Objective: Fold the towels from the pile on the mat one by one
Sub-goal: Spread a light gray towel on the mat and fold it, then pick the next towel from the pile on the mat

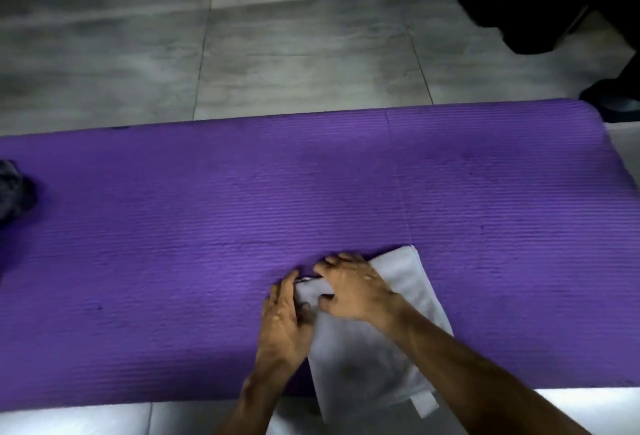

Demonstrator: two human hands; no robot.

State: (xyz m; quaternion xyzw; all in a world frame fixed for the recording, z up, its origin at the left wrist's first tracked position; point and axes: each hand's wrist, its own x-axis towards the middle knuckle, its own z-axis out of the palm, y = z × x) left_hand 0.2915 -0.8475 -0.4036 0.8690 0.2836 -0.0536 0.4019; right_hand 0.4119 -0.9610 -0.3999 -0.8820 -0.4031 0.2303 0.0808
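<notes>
Hands, two: left hand (282,324) and right hand (353,289) grip one towel (374,358).

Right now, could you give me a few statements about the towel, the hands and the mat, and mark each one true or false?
1. Both hands are on the white towel. True: the left hand and the right hand meet at its far left corner.
2. The towel lies wholly on the purple mat. False: its near end hangs past the mat's near edge.
3. The mat lies on a grey tiled floor. True.
4. A dark bundle of cloth sits at the mat's right end. False: it is at the left edge of the view.
5. The towel is red. False: it is white.
</notes>
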